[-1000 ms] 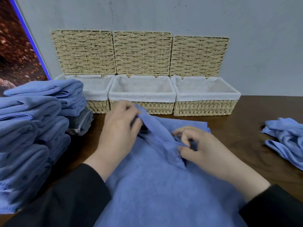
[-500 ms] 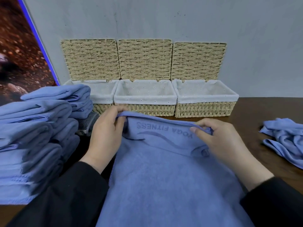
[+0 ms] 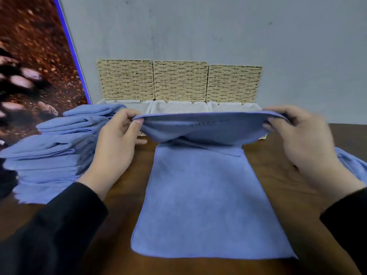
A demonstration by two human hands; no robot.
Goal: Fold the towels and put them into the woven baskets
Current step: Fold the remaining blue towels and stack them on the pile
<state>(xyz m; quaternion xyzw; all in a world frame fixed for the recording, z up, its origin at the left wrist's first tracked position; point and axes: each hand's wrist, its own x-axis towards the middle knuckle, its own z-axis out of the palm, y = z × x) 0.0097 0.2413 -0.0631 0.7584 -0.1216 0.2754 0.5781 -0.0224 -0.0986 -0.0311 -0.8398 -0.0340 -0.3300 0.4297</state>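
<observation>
The near end of the blue microfibre towel (image 3: 208,199) is laid flat on the dark brown wooden table (image 3: 278,175), its near hem lying close to the near table edge. Half a second ago this towel was bunched at its far edge between hands set close together; it is now drawn out to full width. The far edge is raised off the table and stretched taut. It is pinched at its left corner by the left hand (image 3: 117,143) and at its right corner by the right hand (image 3: 301,139), thumb over fingers in both cases.

A stack of folded blue towels (image 3: 53,155) is noted at the left, and a crumpled blue towel (image 3: 351,165) at the right edge.

Farthest, the three woven baskets with white cloth liners (image 3: 178,107) are seen against the grey wall (image 3: 218,32), lids raised; no towel is visible in them, though their interiors are partly hidden.

Judgement: the spread is complete and the first fold is ready to be made.
</observation>
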